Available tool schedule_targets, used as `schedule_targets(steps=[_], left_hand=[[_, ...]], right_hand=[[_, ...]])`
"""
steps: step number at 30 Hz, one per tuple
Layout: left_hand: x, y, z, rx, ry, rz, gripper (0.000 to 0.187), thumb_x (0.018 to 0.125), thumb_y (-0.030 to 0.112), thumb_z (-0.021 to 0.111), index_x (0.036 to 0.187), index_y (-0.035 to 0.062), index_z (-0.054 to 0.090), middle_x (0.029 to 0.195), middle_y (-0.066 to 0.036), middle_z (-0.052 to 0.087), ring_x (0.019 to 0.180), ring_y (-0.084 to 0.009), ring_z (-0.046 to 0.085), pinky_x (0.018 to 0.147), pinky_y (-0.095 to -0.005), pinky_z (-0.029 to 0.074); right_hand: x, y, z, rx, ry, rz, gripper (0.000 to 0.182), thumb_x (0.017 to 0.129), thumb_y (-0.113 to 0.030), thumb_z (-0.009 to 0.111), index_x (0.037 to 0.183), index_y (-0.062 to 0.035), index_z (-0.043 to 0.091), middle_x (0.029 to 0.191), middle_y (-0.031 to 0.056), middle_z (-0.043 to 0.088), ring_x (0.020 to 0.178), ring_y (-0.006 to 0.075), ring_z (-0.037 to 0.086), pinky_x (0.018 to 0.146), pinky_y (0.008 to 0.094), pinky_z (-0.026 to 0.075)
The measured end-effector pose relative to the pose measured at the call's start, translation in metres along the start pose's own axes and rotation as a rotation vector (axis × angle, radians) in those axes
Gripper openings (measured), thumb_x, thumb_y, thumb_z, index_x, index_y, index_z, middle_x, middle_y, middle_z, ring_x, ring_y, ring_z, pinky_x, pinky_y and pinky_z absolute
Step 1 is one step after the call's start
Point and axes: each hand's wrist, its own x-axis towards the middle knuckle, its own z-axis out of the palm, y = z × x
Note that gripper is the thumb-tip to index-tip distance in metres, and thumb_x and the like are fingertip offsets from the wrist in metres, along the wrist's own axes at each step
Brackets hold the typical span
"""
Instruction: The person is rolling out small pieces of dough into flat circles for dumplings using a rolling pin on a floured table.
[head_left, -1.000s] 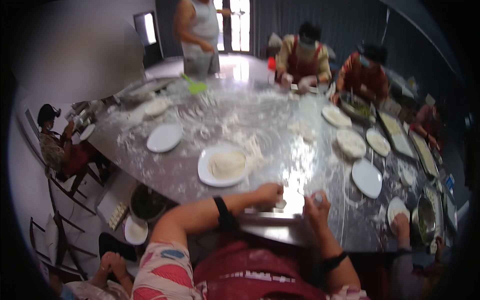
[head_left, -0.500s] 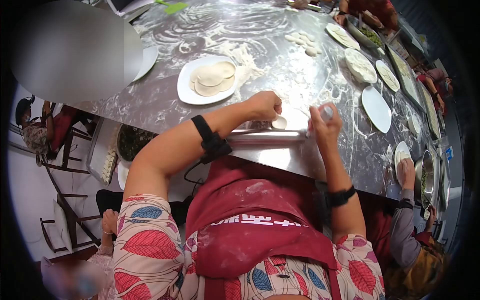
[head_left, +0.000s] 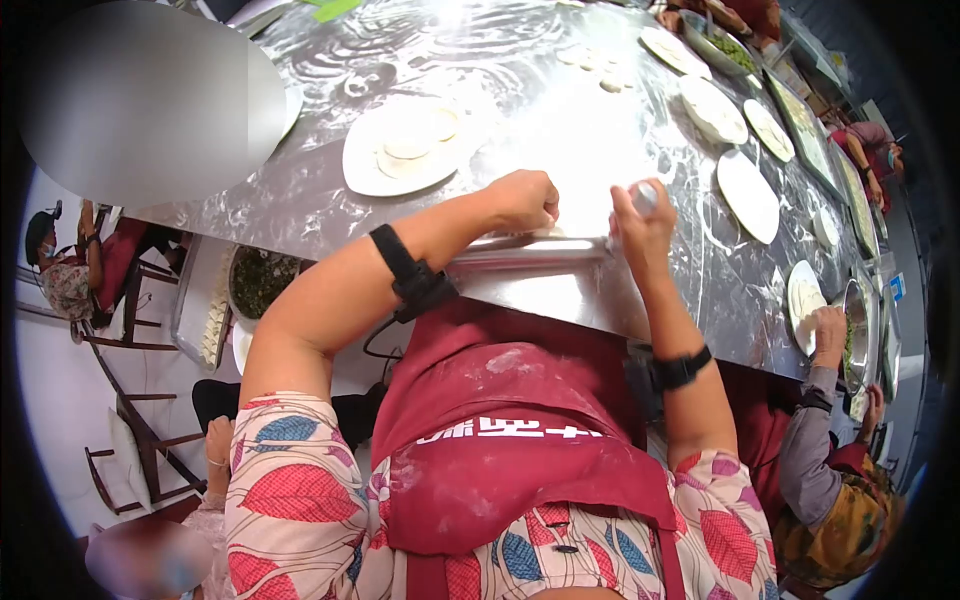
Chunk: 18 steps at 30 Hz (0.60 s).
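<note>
My right hand (head_left: 647, 232) is wrapped round one end of a shiny metal rolling pin (head_left: 530, 255), whose tip sticks out above the fist. The pin lies crosswise near the table's front edge. Just beyond it, my left hand (head_left: 525, 200) is closed, fingertips down at the rim of a small dough round (head_left: 551, 231), mostly hidden by the hand, the pin and strong glare. Past my left hand, a white plate (head_left: 358, 170) holds several overlapping rolled dough wrappers (head_left: 412, 147).
Floury metal table (head_left: 690, 300) spreads ahead, with small dough pieces (head_left: 610, 84) farther back. White plates (head_left: 748, 197) line the right side. A co-worker's hand (head_left: 828, 335) is over a plate (head_left: 800, 275) beside a metal bowl (head_left: 853, 300). A bowl of dark green filling (head_left: 262, 280) stands left.
The pin has come up against the dough round, which now shows less. My left hand stays bent at its rim. The whole view has shifted slightly and the glare is stronger.
</note>
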Motion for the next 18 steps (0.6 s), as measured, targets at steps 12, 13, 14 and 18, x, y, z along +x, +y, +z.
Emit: schedule_targets(steps=[12, 13, 14, 18], left_hand=[[-0.004, -0.006, -0.002, -0.152, -0.045, -0.082, 0.015, 0.073, 0.01, 0.065, 0.085, 0.0009, 0.068, 0.075, -0.013, 0.067, 0.07, -0.0237, 0.064, 0.066, -0.0325, 0.05], [-0.001, -0.003, -0.005, -0.141, -0.046, -0.092, 0.015, 0.074, 0.01, 0.065, 0.085, 0.0007, 0.068, 0.076, -0.013, 0.067, 0.07, -0.0235, 0.064, 0.066, -0.0324, 0.05], [0.002, 0.0, -0.006, -0.092, -0.024, -0.056, 0.015, 0.074, 0.01, 0.065, 0.085, 0.0006, 0.068, 0.076, -0.013, 0.067, 0.07, -0.0236, 0.064, 0.067, -0.0325, 0.05], [0.008, 0.003, 0.002, 0.01, 0.019, 0.079, 0.016, 0.074, 0.009, 0.064, 0.087, 0.0006, 0.069, 0.077, -0.014, 0.068, 0.073, -0.0243, 0.065, 0.069, -0.0335, 0.05]], right_hand=[[-0.005, -0.002, -0.004, -0.005, -0.005, 0.027, 0.017, 0.083, -0.004, 0.063, 0.077, -0.0044, 0.048, 0.057, 0.0023, 0.053, 0.045, 0.0083, 0.051, 0.039, 0.0229, 0.039], [0.007, -0.003, 0.005, 0.058, -0.008, 0.013, 0.017, 0.083, -0.004, 0.063, 0.076, -0.0043, 0.048, 0.057, 0.0015, 0.052, 0.044, 0.0077, 0.049, 0.04, 0.023, 0.038], [0.019, 0.0, 0.011, 0.06, -0.025, 0.015, 0.018, 0.083, -0.004, 0.063, 0.075, -0.0046, 0.047, 0.056, 0.0013, 0.051, 0.043, 0.0077, 0.047, 0.039, 0.0233, 0.038], [0.014, 0.003, 0.005, 0.01, -0.028, 0.013, 0.019, 0.083, -0.005, 0.064, 0.075, -0.0048, 0.047, 0.055, 0.0016, 0.051, 0.044, 0.0079, 0.05, 0.04, 0.0227, 0.038]])
